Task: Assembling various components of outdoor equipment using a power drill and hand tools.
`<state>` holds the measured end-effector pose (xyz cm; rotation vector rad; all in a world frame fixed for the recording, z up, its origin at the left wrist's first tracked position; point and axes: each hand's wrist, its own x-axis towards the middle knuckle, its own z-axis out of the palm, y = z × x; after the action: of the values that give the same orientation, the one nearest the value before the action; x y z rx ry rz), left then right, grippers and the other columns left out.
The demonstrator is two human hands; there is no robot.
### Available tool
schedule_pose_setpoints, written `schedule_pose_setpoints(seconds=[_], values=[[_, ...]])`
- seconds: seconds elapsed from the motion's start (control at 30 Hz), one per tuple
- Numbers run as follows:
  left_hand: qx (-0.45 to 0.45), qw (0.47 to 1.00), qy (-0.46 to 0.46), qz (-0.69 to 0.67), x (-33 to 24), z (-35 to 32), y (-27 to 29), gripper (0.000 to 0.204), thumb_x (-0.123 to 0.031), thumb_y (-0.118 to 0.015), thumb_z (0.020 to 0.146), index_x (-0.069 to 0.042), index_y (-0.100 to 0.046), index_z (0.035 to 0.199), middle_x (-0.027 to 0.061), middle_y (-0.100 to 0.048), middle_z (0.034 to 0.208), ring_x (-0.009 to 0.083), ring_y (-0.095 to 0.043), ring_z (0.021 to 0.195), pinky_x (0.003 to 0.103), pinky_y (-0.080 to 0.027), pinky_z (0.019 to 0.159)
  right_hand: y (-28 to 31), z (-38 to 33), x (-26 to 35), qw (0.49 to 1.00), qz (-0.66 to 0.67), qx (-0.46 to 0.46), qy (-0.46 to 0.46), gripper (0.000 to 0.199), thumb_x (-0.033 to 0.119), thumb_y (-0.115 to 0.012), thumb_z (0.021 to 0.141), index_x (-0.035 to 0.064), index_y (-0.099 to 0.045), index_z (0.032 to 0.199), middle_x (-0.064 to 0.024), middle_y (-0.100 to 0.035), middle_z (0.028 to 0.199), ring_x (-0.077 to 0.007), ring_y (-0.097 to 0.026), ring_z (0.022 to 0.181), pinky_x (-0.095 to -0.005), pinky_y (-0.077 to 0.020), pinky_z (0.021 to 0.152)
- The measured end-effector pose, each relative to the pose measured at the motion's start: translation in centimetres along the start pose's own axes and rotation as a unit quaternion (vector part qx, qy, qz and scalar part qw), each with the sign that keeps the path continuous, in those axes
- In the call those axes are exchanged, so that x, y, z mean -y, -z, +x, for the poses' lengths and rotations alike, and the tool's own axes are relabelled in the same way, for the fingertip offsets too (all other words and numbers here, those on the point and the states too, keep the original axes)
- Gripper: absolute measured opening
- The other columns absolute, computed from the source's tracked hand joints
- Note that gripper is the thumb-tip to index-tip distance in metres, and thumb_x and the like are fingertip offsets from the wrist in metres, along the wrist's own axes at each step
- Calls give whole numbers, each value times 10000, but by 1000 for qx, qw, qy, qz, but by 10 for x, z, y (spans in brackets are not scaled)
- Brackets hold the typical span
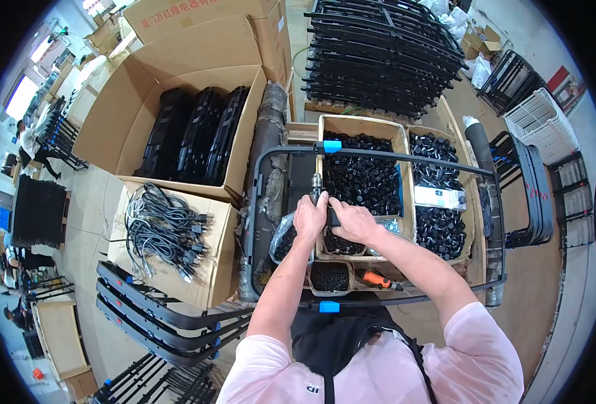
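Observation:
Both my hands meet over the parts boxes, around a black power drill (317, 182) whose metal chuck points away from me. My left hand (307, 217) is closed around its front part. Just to the right, my right hand (356, 222) is closed on its rear part; the fingers partly hide the body. Beneath and around my arms lies a black rounded rectangular frame (250, 222). A blue clip (331, 146) sits on its far bar and another blue clip (329, 307) on its near bar.
Cardboard boxes hold black knobs (365, 182) and small screws (329, 277). An orange-handled screwdriver (377, 279) lies near the front. At left are bundled black cables (163, 229) and a large carton (109, 128) of black parts. Stacked black frames (385, 60) stand behind.

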<state>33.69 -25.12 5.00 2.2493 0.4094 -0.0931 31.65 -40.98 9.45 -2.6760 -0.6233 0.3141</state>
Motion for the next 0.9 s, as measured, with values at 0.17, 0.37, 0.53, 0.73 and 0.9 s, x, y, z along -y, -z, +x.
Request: schedule_pose_setpoints(seconds=[0.17,0.37,0.53,0.73,0.9], values=[[13,1000,-17,11,8,26,-4,660,-609,-609,980,48,-661,1003,314,-707,1082,491,-673,1067,546,-521,929,-5,24,-7,999,6,27,-22,774,252,-830,786,3,-415,1390,-268,-709,1070,-457,-717,972,-526,-590,857],[15,999,-33,13,9,35,-9,656,-611,-602,982,42,-667,993,311,-719,1052,495,-685,1038,547,-532,912,-4,29,-11,999,13,23,-29,778,245,-825,790,-3,-412,1400,-270,-713,1076,-450,-721,984,-522,-590,860],[37,999,-15,29,5,37,-9,666,-616,-582,991,44,-661,1025,323,-717,1079,501,-683,1056,552,-528,924,-4,30,-13,999,17,22,-29,752,238,-824,792,-17,-420,1374,-269,-723,1046,-450,-726,958,-517,-592,858],[69,997,-18,26,-3,41,-6,684,-614,-571,996,58,-628,1105,362,-701,1106,519,-672,1095,564,-518,958,10,30,-8,999,-2,27,-21,720,222,-814,802,-61,-423,1337,-294,-721,1003,-456,-727,926,-509,-602,828],[85,994,7,68,-11,43,-8,681,-606,-574,994,59,-600,1136,356,-703,1119,519,-675,1100,569,-528,954,-1,32,-25,999,23,26,-15,779,255,-822,801,-66,-406,1376,-309,-719,1046,-474,-718,954,-516,-596,848]])
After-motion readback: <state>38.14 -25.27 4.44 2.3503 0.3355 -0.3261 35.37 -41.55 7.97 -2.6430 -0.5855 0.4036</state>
